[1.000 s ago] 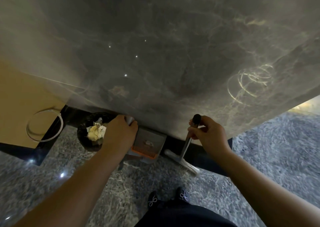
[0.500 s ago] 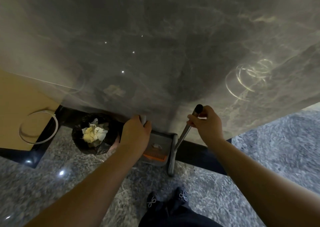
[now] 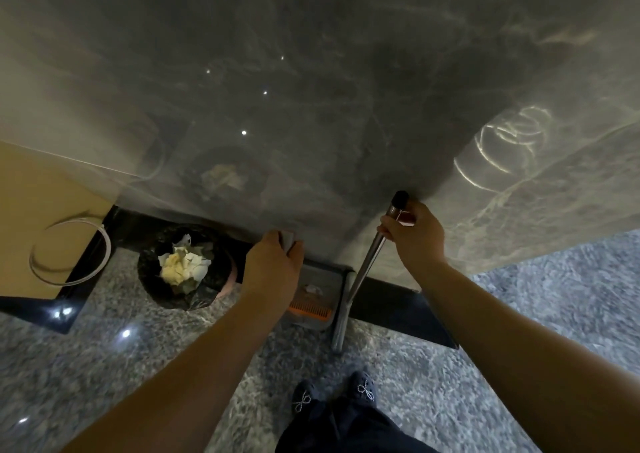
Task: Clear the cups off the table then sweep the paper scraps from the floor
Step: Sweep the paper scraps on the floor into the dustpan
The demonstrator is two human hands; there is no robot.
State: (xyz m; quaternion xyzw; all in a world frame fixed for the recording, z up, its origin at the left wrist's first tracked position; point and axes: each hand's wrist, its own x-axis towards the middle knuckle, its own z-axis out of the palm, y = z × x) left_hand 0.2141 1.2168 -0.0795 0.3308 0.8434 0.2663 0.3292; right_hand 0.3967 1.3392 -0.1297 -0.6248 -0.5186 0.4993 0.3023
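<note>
My left hand grips the dustpan handle, steadying the dustpan with its paper scrap beside the bin, while my right hand grips the broom handle.

Two hands: left, right. One broom. One dustpan. One bin. Two shoes.

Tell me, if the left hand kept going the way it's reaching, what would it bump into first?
Probably the grey marble wall. The left hand already grips the dustpan handle close in front of it, above the dustpan. Depth is hard to judge from above.
</note>
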